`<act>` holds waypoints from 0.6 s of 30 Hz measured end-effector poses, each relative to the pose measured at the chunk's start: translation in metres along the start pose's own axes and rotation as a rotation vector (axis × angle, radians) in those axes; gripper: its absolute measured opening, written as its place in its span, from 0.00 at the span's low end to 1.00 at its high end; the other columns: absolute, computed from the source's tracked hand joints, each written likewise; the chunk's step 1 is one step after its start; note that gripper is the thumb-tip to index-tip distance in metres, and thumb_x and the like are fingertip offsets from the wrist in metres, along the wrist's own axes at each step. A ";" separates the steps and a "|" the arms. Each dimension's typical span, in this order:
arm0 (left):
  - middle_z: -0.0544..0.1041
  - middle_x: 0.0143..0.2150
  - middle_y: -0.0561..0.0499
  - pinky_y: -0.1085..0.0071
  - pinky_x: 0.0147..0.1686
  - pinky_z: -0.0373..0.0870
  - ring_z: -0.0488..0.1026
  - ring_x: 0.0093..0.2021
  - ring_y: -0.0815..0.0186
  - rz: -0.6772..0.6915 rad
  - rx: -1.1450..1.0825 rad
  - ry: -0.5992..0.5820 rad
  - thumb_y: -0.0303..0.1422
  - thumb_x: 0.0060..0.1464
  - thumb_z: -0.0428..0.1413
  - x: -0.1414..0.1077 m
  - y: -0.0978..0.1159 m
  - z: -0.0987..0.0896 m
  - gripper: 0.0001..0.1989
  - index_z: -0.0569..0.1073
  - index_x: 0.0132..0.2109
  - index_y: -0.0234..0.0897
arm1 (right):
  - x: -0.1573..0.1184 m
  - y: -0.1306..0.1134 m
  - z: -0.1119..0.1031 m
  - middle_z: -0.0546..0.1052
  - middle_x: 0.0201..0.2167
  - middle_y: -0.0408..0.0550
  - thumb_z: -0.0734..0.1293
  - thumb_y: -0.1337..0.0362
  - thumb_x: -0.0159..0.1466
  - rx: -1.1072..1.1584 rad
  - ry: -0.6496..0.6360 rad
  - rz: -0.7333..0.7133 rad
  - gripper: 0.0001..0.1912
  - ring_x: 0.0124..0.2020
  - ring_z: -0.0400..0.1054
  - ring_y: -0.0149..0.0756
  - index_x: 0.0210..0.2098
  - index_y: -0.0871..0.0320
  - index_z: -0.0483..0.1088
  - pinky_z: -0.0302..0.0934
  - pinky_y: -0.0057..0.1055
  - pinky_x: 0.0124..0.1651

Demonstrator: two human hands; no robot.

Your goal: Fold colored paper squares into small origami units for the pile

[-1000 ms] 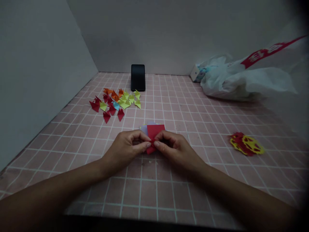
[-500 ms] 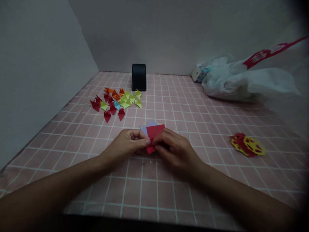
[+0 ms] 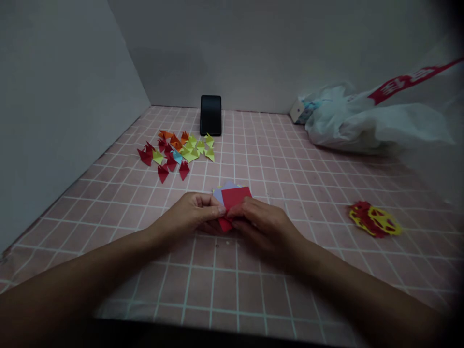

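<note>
Small red folded paper (image 3: 224, 225) is pinched between my two hands, its lower tip showing below the fingers. My left hand (image 3: 198, 211) is closed, with its thumb pressed on the paper's left side. From the right, the closed fingers of my right hand (image 3: 264, 220) grip the same paper; they hide much of it. Just beyond my fingertips lies a red paper square (image 3: 236, 195) over a lilac sheet (image 3: 218, 194), with a little yellow paper peeking out behind. Whether the red square and the held piece are joined, I cannot tell.
Several folded paper cranes (image 3: 170, 161) in red, orange, yellow and blue stand at the back left. A black phone (image 3: 210, 116) leans upright behind them. Red and yellow cut-out shapes (image 3: 375, 220) lie on the right. A white plastic bag (image 3: 337, 123) and a box (image 3: 297, 111) fill the back right.
My right fingers have shifted slightly lower and closer over the red paper, covering more of it. The whole view has moved a little; the things on the table stay in place.
</note>
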State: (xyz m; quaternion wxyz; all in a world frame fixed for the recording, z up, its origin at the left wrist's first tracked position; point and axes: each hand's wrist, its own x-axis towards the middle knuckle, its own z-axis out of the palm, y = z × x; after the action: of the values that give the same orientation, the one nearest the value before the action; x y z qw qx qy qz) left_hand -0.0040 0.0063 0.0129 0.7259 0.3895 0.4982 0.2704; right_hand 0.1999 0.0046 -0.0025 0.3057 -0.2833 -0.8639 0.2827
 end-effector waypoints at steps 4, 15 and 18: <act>0.80 0.27 0.52 0.74 0.36 0.72 0.76 0.28 0.71 0.003 -0.076 -0.013 0.34 0.52 0.63 0.000 0.001 0.000 0.08 0.77 0.30 0.33 | 0.000 0.002 0.000 0.74 0.34 0.48 0.60 0.72 0.69 -0.017 0.034 0.007 0.08 0.34 0.68 0.35 0.38 0.57 0.69 0.63 0.32 0.37; 0.81 0.27 0.51 0.74 0.35 0.74 0.77 0.27 0.70 0.029 -0.062 0.005 0.30 0.45 0.65 0.002 0.001 -0.001 0.07 0.78 0.33 0.32 | -0.001 0.001 0.001 0.76 0.34 0.46 0.64 0.74 0.67 -0.015 0.094 0.017 0.06 0.34 0.69 0.33 0.40 0.58 0.69 0.62 0.28 0.37; 0.81 0.27 0.52 0.75 0.34 0.73 0.77 0.27 0.71 0.028 -0.039 0.023 0.29 0.45 0.64 0.002 0.002 0.000 0.06 0.77 0.34 0.32 | -0.001 0.001 0.002 0.76 0.34 0.46 0.63 0.74 0.66 -0.026 0.100 0.020 0.06 0.33 0.69 0.32 0.39 0.59 0.69 0.61 0.28 0.36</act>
State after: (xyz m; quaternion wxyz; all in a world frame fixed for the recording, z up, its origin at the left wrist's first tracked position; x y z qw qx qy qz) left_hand -0.0034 0.0091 0.0136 0.7238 0.3791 0.4956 0.2944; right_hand 0.1998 0.0043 -0.0048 0.3418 -0.3096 -0.8483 0.2600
